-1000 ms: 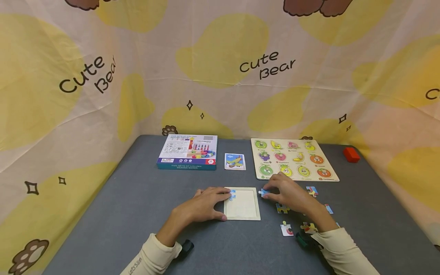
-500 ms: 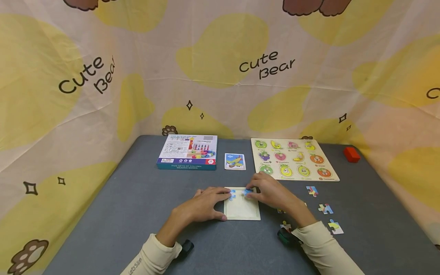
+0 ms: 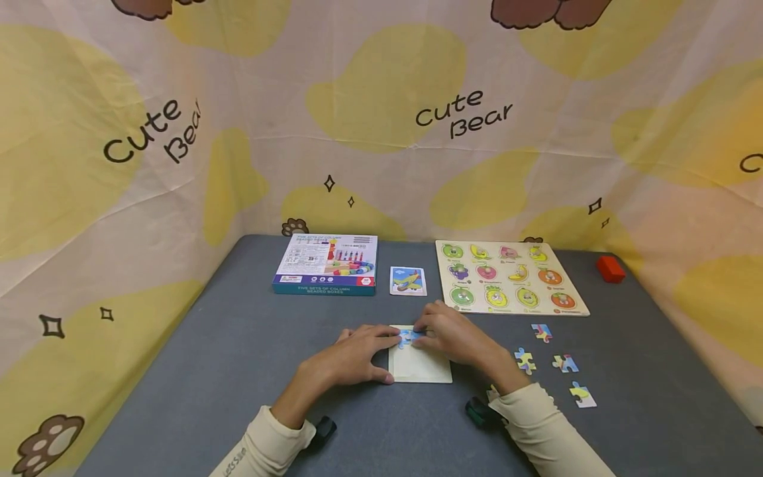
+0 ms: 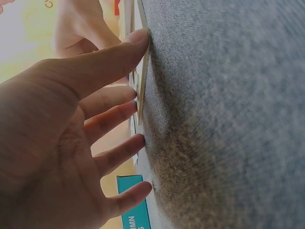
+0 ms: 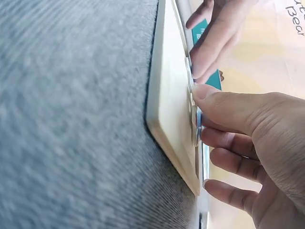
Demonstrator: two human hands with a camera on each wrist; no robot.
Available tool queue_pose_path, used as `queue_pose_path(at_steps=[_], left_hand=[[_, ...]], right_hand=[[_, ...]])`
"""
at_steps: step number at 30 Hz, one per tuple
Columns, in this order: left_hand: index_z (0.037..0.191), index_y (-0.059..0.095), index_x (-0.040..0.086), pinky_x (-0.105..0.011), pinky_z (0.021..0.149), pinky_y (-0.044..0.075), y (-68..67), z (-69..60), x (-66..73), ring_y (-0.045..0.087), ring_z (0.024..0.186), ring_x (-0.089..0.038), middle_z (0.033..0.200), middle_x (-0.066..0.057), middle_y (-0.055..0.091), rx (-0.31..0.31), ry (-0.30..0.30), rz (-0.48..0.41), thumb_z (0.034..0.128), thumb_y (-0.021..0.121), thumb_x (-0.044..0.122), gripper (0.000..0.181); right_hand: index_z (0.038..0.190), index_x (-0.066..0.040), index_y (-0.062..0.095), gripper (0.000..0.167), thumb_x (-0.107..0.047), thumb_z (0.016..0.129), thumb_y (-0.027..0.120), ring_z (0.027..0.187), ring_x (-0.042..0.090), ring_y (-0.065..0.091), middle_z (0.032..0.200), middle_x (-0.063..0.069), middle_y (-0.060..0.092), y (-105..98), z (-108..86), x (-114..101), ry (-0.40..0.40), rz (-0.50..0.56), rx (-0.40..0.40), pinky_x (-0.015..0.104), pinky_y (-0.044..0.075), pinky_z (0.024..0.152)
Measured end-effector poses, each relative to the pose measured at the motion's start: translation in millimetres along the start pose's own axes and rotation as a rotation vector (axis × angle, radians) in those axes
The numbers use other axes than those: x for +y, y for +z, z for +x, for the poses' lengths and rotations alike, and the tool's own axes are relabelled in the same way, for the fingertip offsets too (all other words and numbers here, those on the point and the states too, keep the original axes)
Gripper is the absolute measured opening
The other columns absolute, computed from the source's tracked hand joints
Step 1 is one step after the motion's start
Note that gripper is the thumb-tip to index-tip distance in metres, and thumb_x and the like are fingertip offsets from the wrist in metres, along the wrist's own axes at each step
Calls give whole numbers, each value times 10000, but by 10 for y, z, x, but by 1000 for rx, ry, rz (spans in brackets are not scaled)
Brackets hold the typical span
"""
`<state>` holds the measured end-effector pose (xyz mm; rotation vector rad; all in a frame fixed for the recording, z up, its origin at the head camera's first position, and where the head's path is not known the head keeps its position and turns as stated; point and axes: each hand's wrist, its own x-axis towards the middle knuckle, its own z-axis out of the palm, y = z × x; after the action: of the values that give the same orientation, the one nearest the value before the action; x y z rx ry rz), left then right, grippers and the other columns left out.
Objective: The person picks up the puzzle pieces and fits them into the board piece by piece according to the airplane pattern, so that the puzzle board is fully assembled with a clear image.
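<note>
A square pale wooden puzzle tray (image 3: 420, 368) lies flat in the middle of the table. My left hand (image 3: 356, 354) rests along its left side; in the left wrist view the thumb touches the tray edge and the fingers are spread, fairly straight. One blue jigsaw piece (image 3: 403, 340) lies in the tray's far left corner, beside the left fingertips. My right hand (image 3: 453, 336) pinches a second blue jigsaw piece (image 5: 198, 126) between thumb and fingers, low over the tray and right against the first. The fingers partly hide both pieces, so whether they interlock I cannot tell.
Several loose jigsaw pieces (image 3: 565, 363) lie to the right, some partly behind the right forearm. Farther back are a boxed bead set (image 3: 324, 265), a small airplane picture card (image 3: 408, 281), a fruit puzzle board (image 3: 507, 278) and a red block (image 3: 610, 269).
My right hand has carried the pinched piece leftward, from beside the tray to over it and against the first piece. The left hand has stayed in place.
</note>
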<state>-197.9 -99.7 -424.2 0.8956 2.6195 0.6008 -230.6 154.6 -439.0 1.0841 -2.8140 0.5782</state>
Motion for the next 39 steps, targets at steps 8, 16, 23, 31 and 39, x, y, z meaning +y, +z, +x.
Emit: queue_pose_path(at_steps=[8,16,23,31,39], left_hand=[[1564,545,138,-674,1145,298,4,-5,1,414,1512,-328,1643,-30,475,-5,-5,0,939,816,397,728],[1551,560,134,-686,1148,293,19,16,-16,414,1509,-337,1633,-34,485,-2,-4,0,928,830,383,724],[1561,547,134,-666,1134,305,14,22,-17,413,1508,-336,1637,-37,480,-4,-4,-5,932,824,389,733],[1553,556,125,-672,1128,305,17,22,-17,421,1501,-330,1629,-36,488,4,-1,-5,926,829,393,734],[1554,556,129,-690,1146,290,11,30,-23,419,1502,-338,1633,-34,483,1,-3,-13,929,830,383,728]], right_hand=[[1115,-86,815,227,-230,940,826,974,170,587,1034,6,698,10,0,10,23,23,-19,382,515,851],[1107,-96,830,212,-217,933,833,994,193,604,1041,14,698,4,-18,33,8,14,-9,405,514,867],[1113,-115,836,202,-217,939,828,923,153,571,991,-1,688,31,4,15,39,32,-17,330,468,788],[1055,-121,846,182,-219,902,860,902,146,576,936,-16,682,9,-1,8,69,35,10,328,456,772],[1125,-138,839,221,-237,927,835,903,134,547,962,-5,683,-7,7,-3,87,63,-34,309,422,764]])
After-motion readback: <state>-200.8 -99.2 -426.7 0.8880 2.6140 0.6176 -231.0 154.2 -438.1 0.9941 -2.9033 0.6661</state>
